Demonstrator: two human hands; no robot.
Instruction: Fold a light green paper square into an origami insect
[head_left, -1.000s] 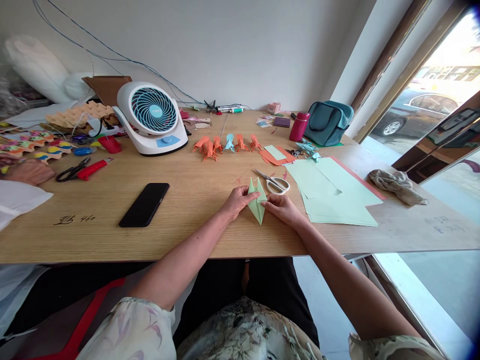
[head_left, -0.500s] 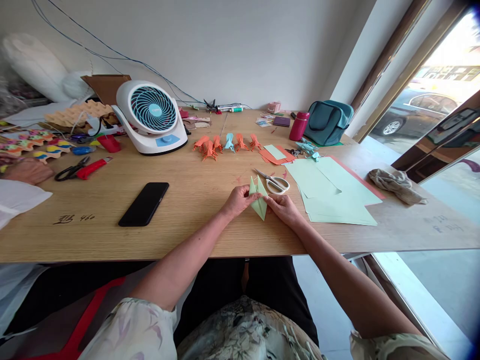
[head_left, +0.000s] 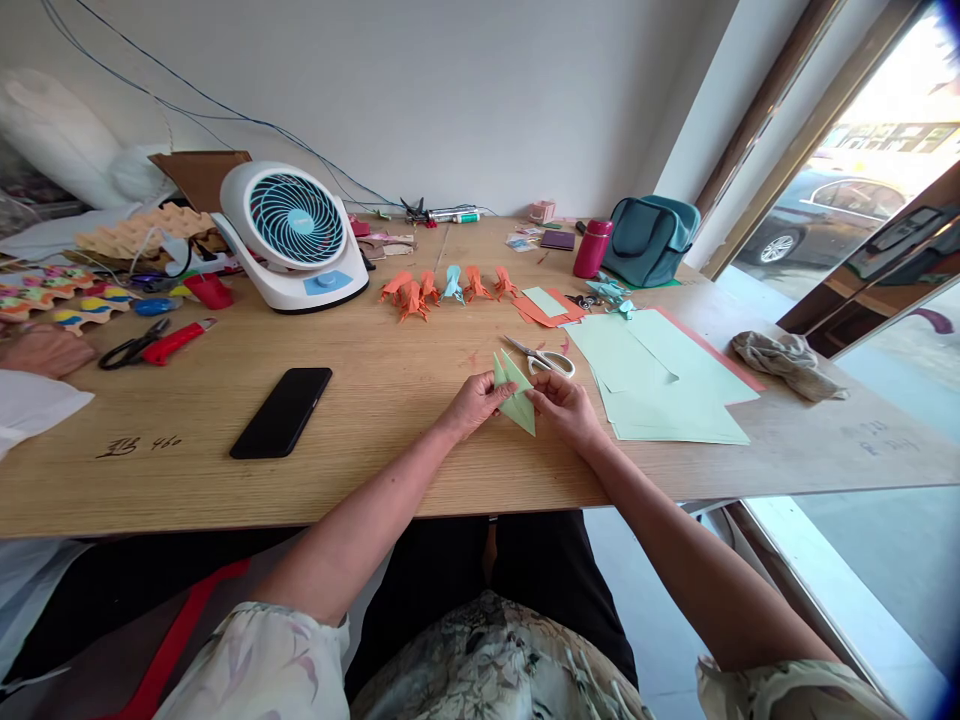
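Observation:
A pale green piece of folded paper [head_left: 517, 405], pointed at top and bottom, is held between both hands above the table's front part. My left hand [head_left: 478, 402] pinches its left side with the thumb on top. At its right edge my right hand [head_left: 564, 403] closes thumb and fingers on the paper. Just beyond the hands lie scissors [head_left: 551, 362] with white handles. Farther back stands a row of folded orange paper figures [head_left: 411, 295] with a light blue paper figure [head_left: 453, 284] among them.
Green paper sheets [head_left: 675, 405] lie to the right, near a crumpled cloth [head_left: 787, 365]. A black phone [head_left: 281, 412] rests on the left. Behind are a white fan [head_left: 296, 225], a pink bottle [head_left: 593, 249] and a teal bag [head_left: 651, 240]. Another person's hand [head_left: 49, 347] is at far left.
The folded paper has turned: its upper points now sit closer together and its lower tip leans right. My right hand's fingers have shifted up along its right edge. The view has shifted slightly.

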